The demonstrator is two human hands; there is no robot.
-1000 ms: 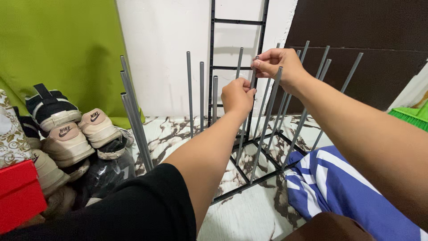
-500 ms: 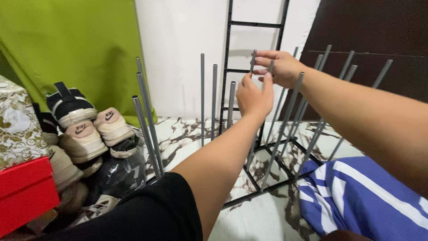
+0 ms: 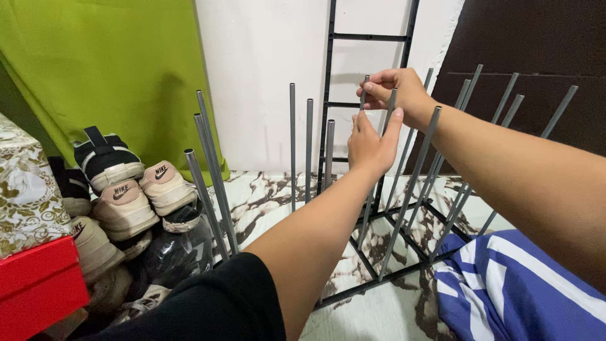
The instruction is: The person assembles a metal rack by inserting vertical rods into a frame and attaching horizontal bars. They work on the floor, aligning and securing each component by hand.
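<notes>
Two hands meet at twelve o'clock on one grey rod (image 3: 364, 95): the right hand (image 3: 394, 88) pinches its top, the left hand (image 3: 369, 140) lies open against it. The rod looks mid-seating among the upright rods (image 3: 309, 148) of the black frame (image 3: 385, 278); next comes a straight downward press. At nine o'clock, a red box (image 3: 38, 284) under a gold-patterned white box (image 3: 25, 183)

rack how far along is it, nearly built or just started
Early to midway. Done: grey tubes stand upright in the black base frame. In hand: right hand pinches one tube's top, left hand steadies it. Left: tube tops are bare; the ladder-like side frame leans against the wall.
</notes>
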